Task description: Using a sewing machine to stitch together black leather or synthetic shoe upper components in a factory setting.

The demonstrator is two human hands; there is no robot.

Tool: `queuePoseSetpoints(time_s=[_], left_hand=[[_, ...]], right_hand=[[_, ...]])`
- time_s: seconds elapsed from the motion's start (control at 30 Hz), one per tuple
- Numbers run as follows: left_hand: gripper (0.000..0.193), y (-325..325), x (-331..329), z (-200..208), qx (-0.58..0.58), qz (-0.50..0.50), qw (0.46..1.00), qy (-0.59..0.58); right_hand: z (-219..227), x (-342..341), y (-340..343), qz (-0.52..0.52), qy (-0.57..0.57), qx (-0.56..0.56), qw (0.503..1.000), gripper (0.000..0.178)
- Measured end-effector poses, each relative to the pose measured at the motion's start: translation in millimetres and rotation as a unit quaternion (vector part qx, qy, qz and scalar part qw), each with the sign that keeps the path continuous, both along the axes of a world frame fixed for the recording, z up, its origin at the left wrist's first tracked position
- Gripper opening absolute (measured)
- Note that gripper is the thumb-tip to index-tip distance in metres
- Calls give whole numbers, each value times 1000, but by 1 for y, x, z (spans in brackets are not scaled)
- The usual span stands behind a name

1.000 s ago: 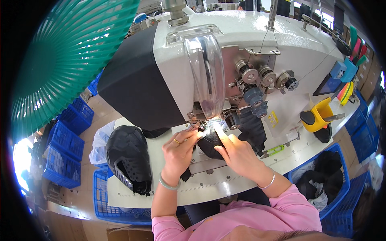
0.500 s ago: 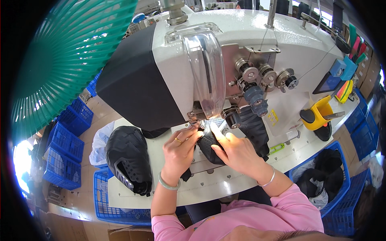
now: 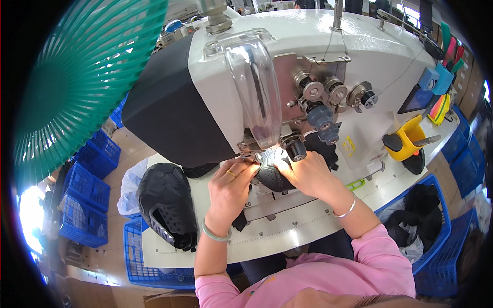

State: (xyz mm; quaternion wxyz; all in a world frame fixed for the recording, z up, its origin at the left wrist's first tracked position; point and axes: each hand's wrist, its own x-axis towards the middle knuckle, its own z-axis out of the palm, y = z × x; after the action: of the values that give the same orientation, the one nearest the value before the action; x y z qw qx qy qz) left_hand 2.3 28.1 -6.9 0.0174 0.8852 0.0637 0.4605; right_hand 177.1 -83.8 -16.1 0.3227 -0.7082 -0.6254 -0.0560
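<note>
Under the head of a white sewing machine (image 3: 215, 87), both my hands hold a black shoe upper (image 3: 272, 178) at the lit needle area. My left hand (image 3: 229, 187) pinches its left edge, thumb and fingertips close to the presser foot. On the other side, my right hand (image 3: 310, 174) grips the upper, its fingers partly hidden behind a dark tension knob (image 3: 295, 148). The needle itself is hard to make out. More black material (image 3: 323, 146) shows beyond my right hand. Several black shoe uppers (image 3: 164, 203) lie on the table to the left.
A green fan (image 3: 97, 66) stands at the upper left. Blue crates (image 3: 84, 226) line the left floor, and one with black pieces (image 3: 436, 238) sits at the right. A yellow holder (image 3: 409, 138) and a light-green tool (image 3: 355, 185) rest on the white table (image 3: 277, 233).
My right hand has shifted forward and right along the upper, covering more of the black material there. The upper has turned slightly under the machine head. My left hand stays near the needle area.
</note>
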Motion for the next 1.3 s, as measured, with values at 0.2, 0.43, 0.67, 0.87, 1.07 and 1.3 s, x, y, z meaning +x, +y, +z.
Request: queuePoseSetpoints(time_s=[0.2, 0.43, 0.67, 0.87, 1.07, 1.3], left_hand=[[18, 0, 3, 4, 31, 9, 999, 11], [17, -10, 3, 10, 72, 31, 997, 14], [18, 7, -5, 4, -1, -48, 999, -15], [16, 45, 10, -15, -444, -34, 894, -53], [11, 34, 12, -11, -306, 99, 947, 29], [20, 12, 14, -8, -160, 149, 976, -9]], right_hand=[[-6, 4, 12, -27, -53, 43, 997, 39], [18, 24, 20, 23, -4, -43, 999, 35], [26, 30, 27, 113, -45, 39, 992, 26], [-13, 44, 51, 53, -182, 126, 974, 27], [-18, 11, 4, 143, -151, 259, 943, 35], [-38, 11, 11, 139, -141, 284, 938, 40]])
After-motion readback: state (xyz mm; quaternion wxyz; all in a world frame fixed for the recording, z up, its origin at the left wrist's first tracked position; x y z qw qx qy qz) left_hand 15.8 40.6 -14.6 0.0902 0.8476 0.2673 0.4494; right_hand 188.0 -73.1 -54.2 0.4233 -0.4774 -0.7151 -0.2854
